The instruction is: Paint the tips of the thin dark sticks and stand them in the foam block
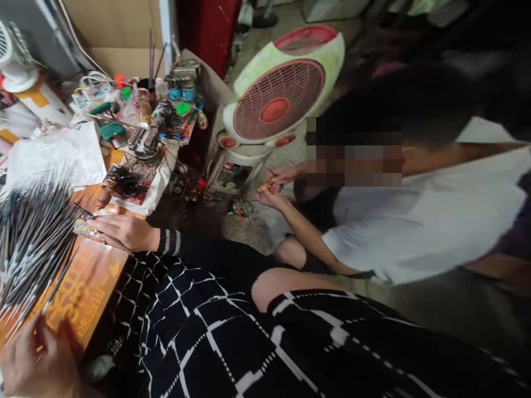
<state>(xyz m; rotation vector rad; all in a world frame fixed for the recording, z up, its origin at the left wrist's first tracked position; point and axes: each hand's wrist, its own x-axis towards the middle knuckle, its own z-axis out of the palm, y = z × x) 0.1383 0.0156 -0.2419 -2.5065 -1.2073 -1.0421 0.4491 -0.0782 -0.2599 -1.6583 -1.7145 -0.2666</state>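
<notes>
The right hand (124, 232) lies open on a patterned packet (85, 230), just beside fanned dark sticks (35, 249) angled toward lower left. The left hand (35, 359), nearer their lower ends, curls; its grip is unclear.

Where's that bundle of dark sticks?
In the head view, the sticks fan out at the far left over an orange board, between the person's right hand and left hand.

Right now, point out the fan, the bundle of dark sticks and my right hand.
Fan (277, 99): head view, on the round red grille.
Bundle of dark sticks (33, 243): head view, on the middle of the bundle.
Right hand (124, 232): head view, on the back of the hand.
</notes>
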